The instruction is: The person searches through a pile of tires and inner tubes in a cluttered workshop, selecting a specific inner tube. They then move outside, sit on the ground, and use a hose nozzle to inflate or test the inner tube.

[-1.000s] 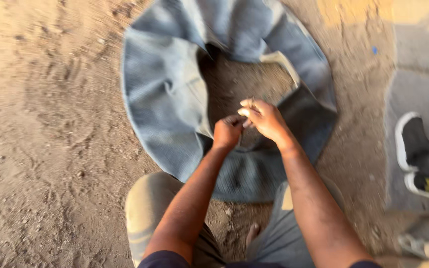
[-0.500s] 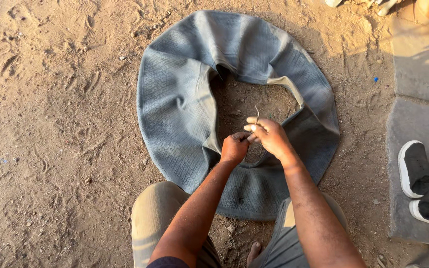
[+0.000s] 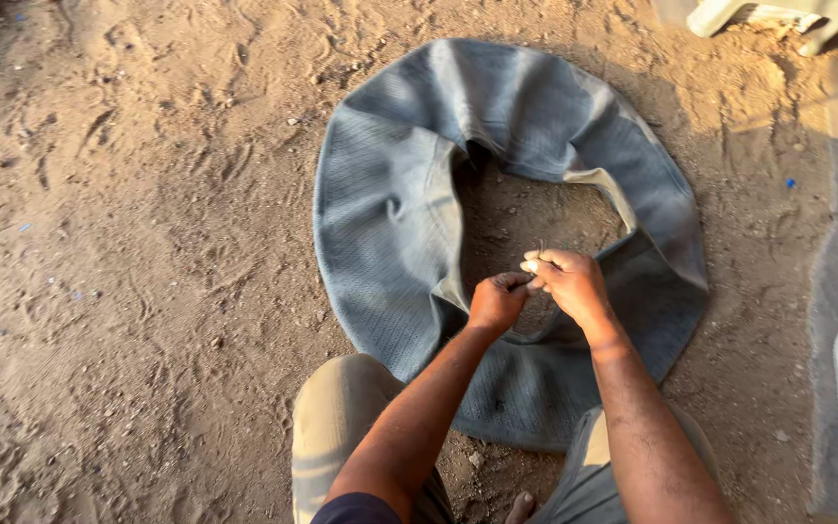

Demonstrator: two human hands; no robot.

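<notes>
a: what have the hands got?

b: left hand [image 3: 497, 303] and right hand [image 3: 566, 283] pinch shut on a small metal stem [image 3: 538, 252], just above the inner edge of the deflated grey inner tube [image 3: 390, 233] on the dirt.

a: how would it handle?

b: soft, floppy, likely heavy. i'd grip at the inner edge below the fingers.
</notes>
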